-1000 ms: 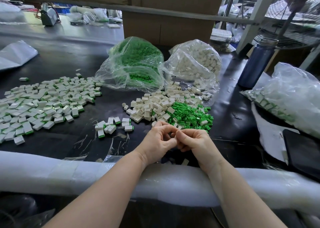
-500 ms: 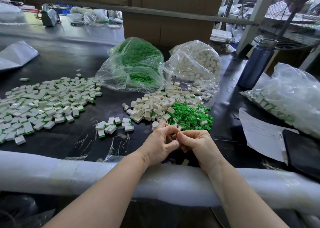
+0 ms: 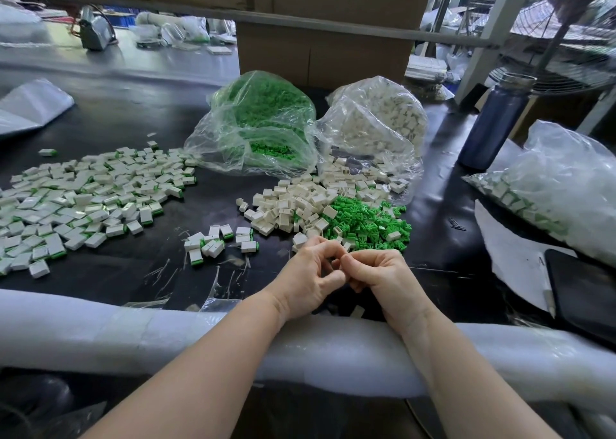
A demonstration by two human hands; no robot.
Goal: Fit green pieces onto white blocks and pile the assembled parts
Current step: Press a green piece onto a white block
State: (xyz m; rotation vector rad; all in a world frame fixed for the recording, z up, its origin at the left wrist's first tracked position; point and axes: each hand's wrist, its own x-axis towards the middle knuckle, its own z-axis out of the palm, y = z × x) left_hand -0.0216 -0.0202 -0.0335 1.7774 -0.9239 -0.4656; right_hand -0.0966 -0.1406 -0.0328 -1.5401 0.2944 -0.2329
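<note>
My left hand and my right hand meet fingertip to fingertip near the table's front edge, fingers curled around a small part hidden between them. Just beyond lie a heap of loose green pieces and a heap of loose white blocks. A small cluster of assembled white-and-green parts sits left of my hands. A large spread of assembled parts covers the table's left side.
Two clear bags stand behind the heaps, one of green pieces, one of white blocks. A blue bottle, a bag of parts, paper and a dark phone are on the right. White foam padding lines the front edge.
Both hands stay together at the same spot, with small finger movements. The paper sheet at the right lies flatter than a second ago.
</note>
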